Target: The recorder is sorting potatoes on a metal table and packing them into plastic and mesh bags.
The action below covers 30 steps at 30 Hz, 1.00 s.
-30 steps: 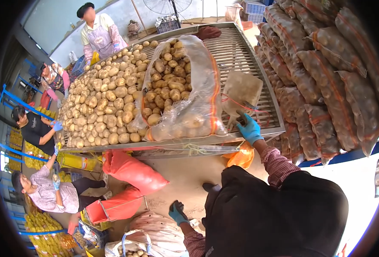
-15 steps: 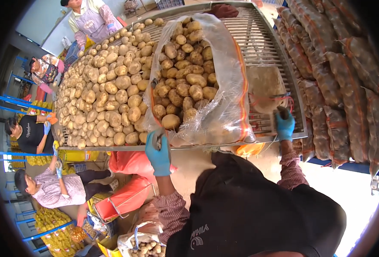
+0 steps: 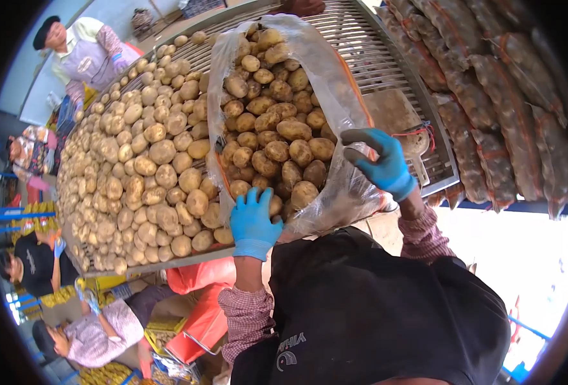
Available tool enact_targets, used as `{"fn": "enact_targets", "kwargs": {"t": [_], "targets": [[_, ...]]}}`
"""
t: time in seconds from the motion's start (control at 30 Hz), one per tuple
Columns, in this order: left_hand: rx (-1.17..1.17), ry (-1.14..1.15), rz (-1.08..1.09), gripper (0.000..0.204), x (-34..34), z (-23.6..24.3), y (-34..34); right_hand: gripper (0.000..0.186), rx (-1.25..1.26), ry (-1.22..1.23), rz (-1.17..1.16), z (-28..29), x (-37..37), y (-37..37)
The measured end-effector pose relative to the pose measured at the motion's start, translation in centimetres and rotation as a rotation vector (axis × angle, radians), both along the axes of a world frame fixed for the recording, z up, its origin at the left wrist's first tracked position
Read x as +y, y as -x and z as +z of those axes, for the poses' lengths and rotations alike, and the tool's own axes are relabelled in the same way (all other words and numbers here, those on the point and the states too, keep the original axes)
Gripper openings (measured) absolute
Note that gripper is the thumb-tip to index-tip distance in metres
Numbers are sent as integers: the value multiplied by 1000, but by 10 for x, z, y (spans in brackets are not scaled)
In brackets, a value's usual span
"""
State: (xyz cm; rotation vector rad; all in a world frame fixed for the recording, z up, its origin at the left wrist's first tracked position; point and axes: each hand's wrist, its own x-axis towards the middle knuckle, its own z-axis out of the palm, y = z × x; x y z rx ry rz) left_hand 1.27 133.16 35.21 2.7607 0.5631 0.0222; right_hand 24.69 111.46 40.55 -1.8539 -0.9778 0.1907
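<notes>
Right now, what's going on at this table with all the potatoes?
A person in blue gloves is handling a clear plastic sack filled with yellow-brown potatoes, which lies on a slatted metal sorting table. The left hand presses on the sack's near end, and the right hand has its grip on the sack's right side. Loose potatoes cover the table to the left, filled mesh sacks are stacked at right, and other workers stand around the table.
</notes>
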Motion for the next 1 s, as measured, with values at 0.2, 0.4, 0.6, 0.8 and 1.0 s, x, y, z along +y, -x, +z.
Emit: {"fn": "enact_targets", "kwargs": {"t": [0.2, 0.4, 0.6, 0.8, 1.0], "targets": [[15, -25, -120, 69, 16, -4, -1, 30, -259, 222, -42, 2, 69, -11], [-261, 221, -109, 64, 32, -10, 2, 55, -693, 544, -143, -29, 88, -42], [-573, 556, 252, 51, 106, 2, 17, 62, -346, 548, -233, -25, 63, -64], [-566, 169, 551, 54, 246, 41, 41, 68, -54, 350, -289, -29, 46, -77], [-622, 180, 372, 53, 233, 71, -26, 69, 83, 381, -304, -26, 49, -75]]}}
